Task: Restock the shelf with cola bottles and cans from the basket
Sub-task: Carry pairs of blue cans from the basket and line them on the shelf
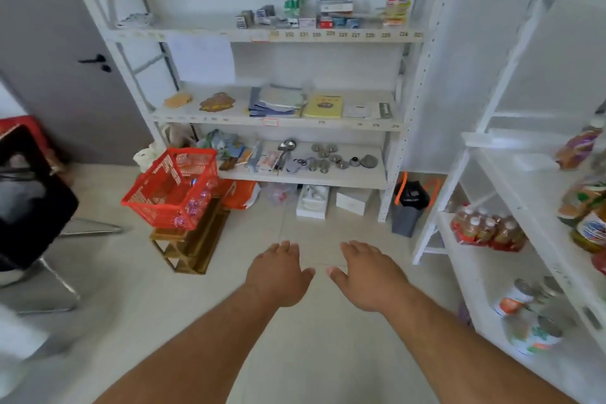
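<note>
The red basket (170, 187) sits tilted on a wooden stand (191, 239) at the left, in front of the white shelf (295, 121), its long axis running away toward the shelving, and the bottles (196, 203) inside lie heaped against its near-right wall, too blurred to tell which way they point. Both arms reach forward over the tiled floor (295, 354), palms down. The left hand (278, 272) and right hand (367, 272) hover side by side with fingers relaxed and loosely spread, holding nothing, well apart from the basket.
</note>
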A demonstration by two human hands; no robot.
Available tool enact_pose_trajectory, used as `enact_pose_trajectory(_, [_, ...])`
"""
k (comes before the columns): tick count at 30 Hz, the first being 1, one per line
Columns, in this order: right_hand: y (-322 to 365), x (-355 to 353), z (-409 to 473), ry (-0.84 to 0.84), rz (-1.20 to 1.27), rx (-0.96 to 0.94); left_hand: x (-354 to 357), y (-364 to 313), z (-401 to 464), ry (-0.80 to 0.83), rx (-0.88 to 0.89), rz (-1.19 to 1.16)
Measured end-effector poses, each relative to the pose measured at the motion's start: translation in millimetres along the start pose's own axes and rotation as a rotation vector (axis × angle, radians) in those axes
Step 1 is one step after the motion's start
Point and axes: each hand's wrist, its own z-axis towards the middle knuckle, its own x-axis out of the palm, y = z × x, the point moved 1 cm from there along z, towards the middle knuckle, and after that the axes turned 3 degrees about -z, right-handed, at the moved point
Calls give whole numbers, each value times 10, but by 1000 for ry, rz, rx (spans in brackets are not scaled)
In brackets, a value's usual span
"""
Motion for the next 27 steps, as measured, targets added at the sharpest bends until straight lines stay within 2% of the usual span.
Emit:
enact_pose_trajectory(6, [1201,36,737,47,-48,-183,-224,1285,-43,-40,-212,-105])
enact_pose_trajectory(12, [1939,92,1263,101,-110,-297,-338,2060,-34,-67,-359,-185])
enact_pose_trajectory(18, [2195,131,1819,150,-145,-358,-371,2377,340,-57,-416,-217])
enact_pose_trajectory(27, [2156,-91,2988,148,-85,-390,-750,2605,1373,-46,-507,-219])
